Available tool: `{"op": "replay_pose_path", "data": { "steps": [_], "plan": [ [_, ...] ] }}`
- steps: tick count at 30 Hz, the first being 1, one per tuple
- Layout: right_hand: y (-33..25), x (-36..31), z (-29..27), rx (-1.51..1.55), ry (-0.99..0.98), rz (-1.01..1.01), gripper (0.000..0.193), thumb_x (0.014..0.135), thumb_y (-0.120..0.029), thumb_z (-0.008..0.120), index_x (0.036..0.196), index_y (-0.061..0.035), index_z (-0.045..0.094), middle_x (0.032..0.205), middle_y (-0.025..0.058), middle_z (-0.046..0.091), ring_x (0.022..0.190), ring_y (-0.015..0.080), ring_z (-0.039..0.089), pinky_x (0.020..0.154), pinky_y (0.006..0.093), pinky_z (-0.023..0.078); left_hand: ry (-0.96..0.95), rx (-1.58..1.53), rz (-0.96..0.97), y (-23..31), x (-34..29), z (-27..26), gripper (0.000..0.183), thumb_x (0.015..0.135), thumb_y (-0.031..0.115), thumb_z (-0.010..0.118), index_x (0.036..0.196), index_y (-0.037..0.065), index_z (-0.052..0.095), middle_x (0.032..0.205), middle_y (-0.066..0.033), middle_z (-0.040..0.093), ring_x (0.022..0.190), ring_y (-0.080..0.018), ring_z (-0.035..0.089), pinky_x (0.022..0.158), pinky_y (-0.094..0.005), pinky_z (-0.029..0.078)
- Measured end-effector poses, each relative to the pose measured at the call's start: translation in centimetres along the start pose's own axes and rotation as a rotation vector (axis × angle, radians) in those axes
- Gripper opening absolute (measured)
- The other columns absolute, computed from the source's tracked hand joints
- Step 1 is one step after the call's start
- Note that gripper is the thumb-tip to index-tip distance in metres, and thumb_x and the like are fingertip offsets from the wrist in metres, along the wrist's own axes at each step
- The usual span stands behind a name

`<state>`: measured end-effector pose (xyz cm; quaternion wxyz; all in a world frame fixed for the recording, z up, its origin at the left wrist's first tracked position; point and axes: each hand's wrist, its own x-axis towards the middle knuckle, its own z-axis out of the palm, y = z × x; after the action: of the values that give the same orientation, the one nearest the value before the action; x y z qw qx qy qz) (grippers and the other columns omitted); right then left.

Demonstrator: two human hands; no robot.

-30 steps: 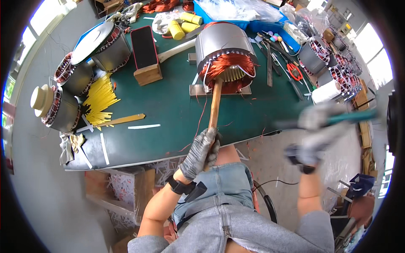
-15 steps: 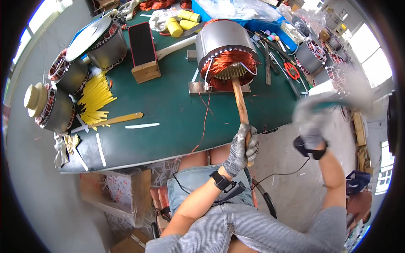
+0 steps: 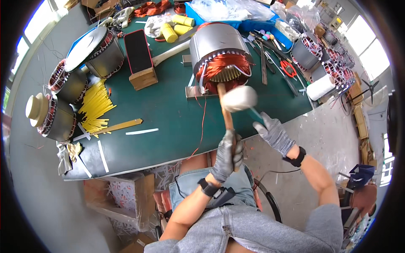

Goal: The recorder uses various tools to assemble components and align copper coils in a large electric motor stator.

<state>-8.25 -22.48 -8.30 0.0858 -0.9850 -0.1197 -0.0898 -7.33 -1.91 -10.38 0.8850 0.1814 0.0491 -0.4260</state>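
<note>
standing on green table (image 3: pixel 164 109), near grey wall (image 3: pixel 31 80): stators (image 3: pixel 219 45)

1. The view is a wide fisheye on the person's head, looking steeply down and forward onto the tabletop (image 3: pixel 164 105).
2. Its centre falls below and slightly left of the stator (image 3: pixel 218 44), seen from near.
3. Nearer than the stator come the left hand (image 3: pixel 227 157), the right hand (image 3: pixel 276 134) and the lap (image 3: pixel 211 183).
4. Beyond the stator, the room bends toward a dark round rim.
</note>
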Motion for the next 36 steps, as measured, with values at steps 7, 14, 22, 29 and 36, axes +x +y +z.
{"op": "replay_pose_path", "data": {
  "steps": [7, 14, 22, 29, 36],
  "plan": [
    [-1.8, 2.7, -6.5, 0.860, 0.229, 0.535, 0.016, 0.088, -0.018, 0.047, 0.093, -0.0032, 0.050, 0.068, 0.0047, 0.055, 0.051, 0.0104, 0.047, 0.047, 0.0276, 0.039, 0.326, 0.978, 0.774, 2.9, -4.6, -1.6, 0.034, 0.088, 0.029, 0.053, 0.114, 0.010, 0.043, 0.076, -0.0003, 0.049, 0.055, -0.0054, 0.045, 0.046, -0.0196, 0.039],
    [0.9, 13.9, -3.3, 0.335, 0.684, -0.303, 0.026, 0.089, -0.006, 0.044, 0.114, -0.0027, 0.051, 0.106, 0.0150, 0.056, 0.084, 0.0294, 0.058, 0.075, 0.0325, 0.047, 0.341, 1.374, 1.236, 14.7, 5.7, 2.9, 0.072, 0.070, 0.009, 0.073, 0.129, 0.000, 0.033, 0.104, -0.0134, 0.057, 0.092, -0.0212, 0.058, 0.077, -0.0327, 0.049],
    [-1.2, 14.7, -1.5, 1.071, 0.737, -0.089, 0.035, 0.092, -0.029, 0.044, 0.112, -0.0018, 0.054, 0.097, 0.0125, 0.060, 0.087, 0.0168, 0.055, 0.080, 0.0278, 0.043, 0.624, 1.770, 1.146, 16.4, 6.9, 3.9, 0.064, 0.066, 0.005, 0.067, 0.124, 0.004, 0.038, 0.092, -0.0178, 0.061, 0.084, -0.0333, 0.061, 0.073, -0.0376, 0.050],
    [-1.0, 11.6, 1.1, 1.474, 0.579, 0.257, 0.042, 0.093, -0.032, 0.045, 0.123, -0.0025, 0.043, 0.108, 0.0074, 0.055, 0.094, 0.0145, 0.054, 0.084, 0.0257, 0.042, 0.675, 2.602, 0.956, 15.3, 6.9, 11.8, 0.062, 0.065, 0.009, 0.069, 0.122, 0.011, 0.044, 0.113, -0.0164, 0.055, 0.086, -0.0337, 0.061, 0.069, -0.0399, 0.051],
    [-4.9, 4.9, 0.7, 2.181, 0.009, 0.600, 0.030, 0.091, -0.038, 0.047, 0.109, -0.0161, 0.036, 0.110, 0.0110, 0.050, 0.087, 0.0250, 0.058, 0.071, 0.0386, 0.052, 0.547, 2.791, 0.872, 15.8, 4.4, 11.0, 0.057, 0.070, 0.023, 0.069, 0.122, 0.021, 0.045, 0.099, -0.0107, 0.061, 0.083, -0.0289, 0.062, 0.065, -0.0401, 0.049]
  ]
}}
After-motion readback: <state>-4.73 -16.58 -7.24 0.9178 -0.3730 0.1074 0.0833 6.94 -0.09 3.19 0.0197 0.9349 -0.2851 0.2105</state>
